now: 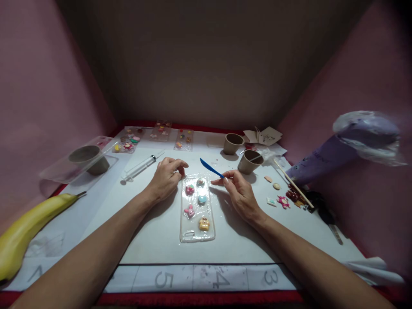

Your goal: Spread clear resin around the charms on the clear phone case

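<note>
"Head view: how does the clear phone case [193, 227] lie?"

"Flat on the table [154, 240], between the forearms, its long axis running almost straight away from the person. The end with the small slot is nearest."

"And the blue knife [210, 167]?"

"Held in the narrowed fingers of the right hand [240, 195], beside the case's far right corner. Its long axis slants, the blade tip pointing away and leftward."

"The left hand [165, 178]?"

"Near the far left corner, fingers curled; I can't tell whether they grip anything."
</note>
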Demonstrator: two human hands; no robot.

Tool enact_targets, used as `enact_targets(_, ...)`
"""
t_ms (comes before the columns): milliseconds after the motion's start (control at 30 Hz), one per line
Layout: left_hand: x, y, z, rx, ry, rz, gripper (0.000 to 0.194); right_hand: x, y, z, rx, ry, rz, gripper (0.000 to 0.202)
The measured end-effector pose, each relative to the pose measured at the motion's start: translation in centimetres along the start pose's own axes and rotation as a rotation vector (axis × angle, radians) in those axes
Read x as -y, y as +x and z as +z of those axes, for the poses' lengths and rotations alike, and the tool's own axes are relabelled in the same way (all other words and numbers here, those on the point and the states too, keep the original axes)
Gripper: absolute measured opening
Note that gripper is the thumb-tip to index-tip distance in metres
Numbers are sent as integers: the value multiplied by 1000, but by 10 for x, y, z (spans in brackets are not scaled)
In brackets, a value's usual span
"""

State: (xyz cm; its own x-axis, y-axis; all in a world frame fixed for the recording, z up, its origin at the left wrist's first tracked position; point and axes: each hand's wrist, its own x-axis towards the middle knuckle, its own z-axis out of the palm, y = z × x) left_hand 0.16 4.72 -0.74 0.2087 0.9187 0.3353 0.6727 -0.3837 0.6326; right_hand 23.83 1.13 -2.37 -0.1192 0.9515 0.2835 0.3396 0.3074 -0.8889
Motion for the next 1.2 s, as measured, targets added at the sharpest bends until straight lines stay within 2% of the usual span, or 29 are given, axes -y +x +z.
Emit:
enact_targets(833, -1, 0, -2, 54, -13, -27, 37, -1, 0, 0, 25, 62, 21, 19)
enact_targets(1200, -3, 1, -4, 2, -15, -29, 32, -2, 0, 0, -54, 96, -8, 15)
